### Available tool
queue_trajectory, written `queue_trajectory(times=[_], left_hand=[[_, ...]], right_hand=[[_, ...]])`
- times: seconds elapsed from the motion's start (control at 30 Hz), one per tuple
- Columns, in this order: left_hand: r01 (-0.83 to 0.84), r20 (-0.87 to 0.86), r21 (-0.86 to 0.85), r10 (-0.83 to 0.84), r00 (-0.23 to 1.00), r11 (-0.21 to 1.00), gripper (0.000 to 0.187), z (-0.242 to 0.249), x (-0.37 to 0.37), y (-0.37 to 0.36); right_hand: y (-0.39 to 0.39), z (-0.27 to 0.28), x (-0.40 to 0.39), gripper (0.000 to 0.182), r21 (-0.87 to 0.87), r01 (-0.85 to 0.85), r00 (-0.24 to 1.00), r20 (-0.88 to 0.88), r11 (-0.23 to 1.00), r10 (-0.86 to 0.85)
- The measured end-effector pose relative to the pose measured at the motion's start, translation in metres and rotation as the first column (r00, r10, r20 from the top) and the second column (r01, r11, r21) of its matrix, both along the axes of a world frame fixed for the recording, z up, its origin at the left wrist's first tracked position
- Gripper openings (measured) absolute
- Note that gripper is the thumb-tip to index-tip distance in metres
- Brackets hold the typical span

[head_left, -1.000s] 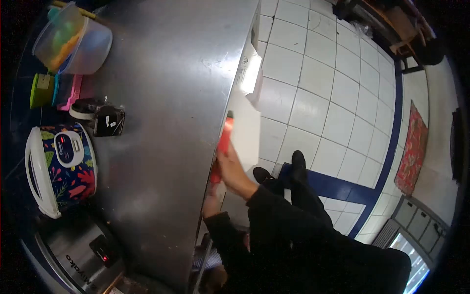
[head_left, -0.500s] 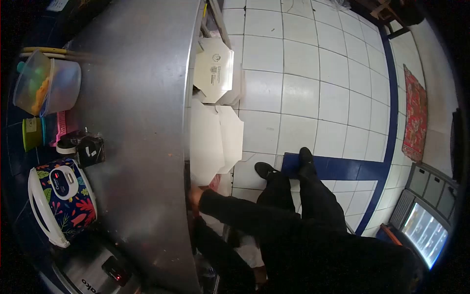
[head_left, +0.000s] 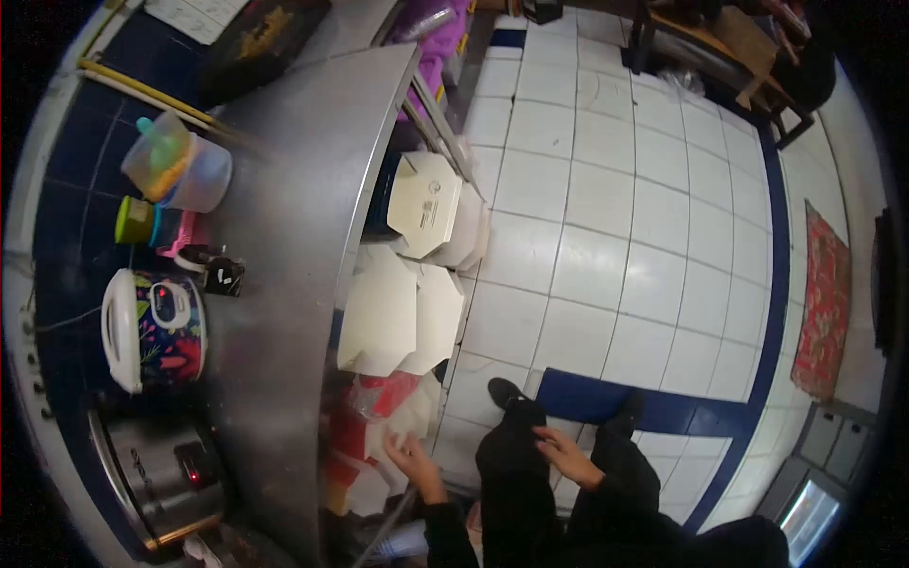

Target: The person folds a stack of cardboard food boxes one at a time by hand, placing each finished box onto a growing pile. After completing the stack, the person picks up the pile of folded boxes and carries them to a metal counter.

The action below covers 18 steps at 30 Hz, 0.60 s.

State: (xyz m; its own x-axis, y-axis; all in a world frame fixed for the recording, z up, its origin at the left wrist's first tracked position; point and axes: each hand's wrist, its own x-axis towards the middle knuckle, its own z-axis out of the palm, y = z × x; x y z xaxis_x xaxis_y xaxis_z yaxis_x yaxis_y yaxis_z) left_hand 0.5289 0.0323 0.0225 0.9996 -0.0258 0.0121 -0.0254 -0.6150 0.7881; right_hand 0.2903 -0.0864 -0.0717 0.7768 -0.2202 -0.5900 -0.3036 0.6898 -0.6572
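My left hand (head_left: 414, 466) is beside the shelf below the steel counter, fingers apart and holding nothing. Closest to it are white folded items and a red plastic-wrapped package (head_left: 383, 393). Just beyond lie white cardboard boxes (head_left: 379, 312), stacked and overlapping, and another white box (head_left: 426, 206) with small print sits farther along. Over my dark-trousered legs, my right hand (head_left: 570, 456) hangs with its fingers stretched out and nothing in them.
On the steel counter (head_left: 275, 256) stand a floral rice cooker (head_left: 166, 327), a metal cooker (head_left: 166, 469), plastic tubs (head_left: 202, 175) and a small black box (head_left: 224, 276). A wooden bench (head_left: 720, 47) is at the far end of the tiled floor (head_left: 587, 189).
Both hands have come back from under the counter edge, with nothing in them. The view has shifted, showing more of the boxes, the shelf and the far end of the counter.
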Motion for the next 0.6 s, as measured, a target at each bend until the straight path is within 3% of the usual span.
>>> queue_trajectory(times=[0.07, 0.13, 0.2, 0.23, 0.3, 0.33, 0.4, 0.47, 0.53, 0.57, 0.6], left_hand=[[0.147, 0.045, 0.23, -0.161, 0.986, 0.962, 0.048, -0.047, -0.054, 0.051], [0.339, -0.299, 0.441, -0.22, 0.928, 0.831, 0.046, -0.051, -0.124, 0.059], [0.745, -0.559, 0.453, -0.496, 0.665, 0.489, 0.046, -0.103, -0.175, 0.103], [0.731, -0.536, 0.453, -0.5, 0.68, 0.51, 0.046, -0.101, -0.203, 0.096], [0.769, -0.646, 0.602, -0.435, 0.627, 0.214, 0.043, -0.096, -0.257, 0.084], [0.761, -0.63, 0.602, -0.441, 0.639, 0.242, 0.043, -0.1, -0.26, 0.079], [0.757, -0.514, 0.451, -0.555, 0.654, 0.473, 0.04, -0.107, -0.261, 0.062], [0.758, -0.549, 0.48, -0.523, 0.652, 0.442, 0.04, -0.096, -0.271, 0.045], [0.722, -0.566, 0.436, -0.46, 0.684, 0.537, 0.042, -0.072, -0.288, 0.034], [0.698, -0.591, 0.396, -0.416, 0.691, 0.596, 0.043, -0.061, -0.294, 0.028], [0.665, -0.569, 0.361, -0.41, 0.713, 0.654, 0.046, -0.053, -0.3, 0.025]], right_hand=[[-0.008, -0.01, -0.076, 0.046, 0.102, 0.03, 0.981, -0.193, 0.994, -0.01], [-0.012, -0.024, -0.143, 0.044, 0.128, 0.061, 0.971, -0.237, 0.99, -0.029], [-0.023, -0.035, -0.203, 0.04, 0.02, 0.183, 0.946, -0.274, 0.983, -0.171], [-0.023, -0.041, -0.231, 0.038, -0.023, 0.234, 0.931, -0.284, 0.972, -0.231], [-0.028, -0.045, -0.286, 0.035, -0.104, 0.331, 0.89, -0.296, 0.938, -0.347], [-0.024, -0.05, -0.305, 0.032, -0.107, 0.44, 0.852, -0.264, 0.892, -0.452], [-0.028, -0.059, -0.351, 0.023, -0.177, 0.472, 0.826, -0.254, 0.864, -0.503], [-0.026, -0.061, -0.384, 0.021, -0.418, 0.351, 0.858, -0.215, 0.838, -0.466], [-0.01, -0.075, -0.416, 0.026, -0.392, 0.248, 0.9, -0.246, 0.886, -0.361], [-0.007, -0.064, -0.428, 0.032, -0.25, 0.263, 0.917, -0.237, 0.932, -0.322], [-0.02, -0.061, -0.44, 0.032, -0.268, 0.244, 0.923, -0.231, 0.932, -0.308]])
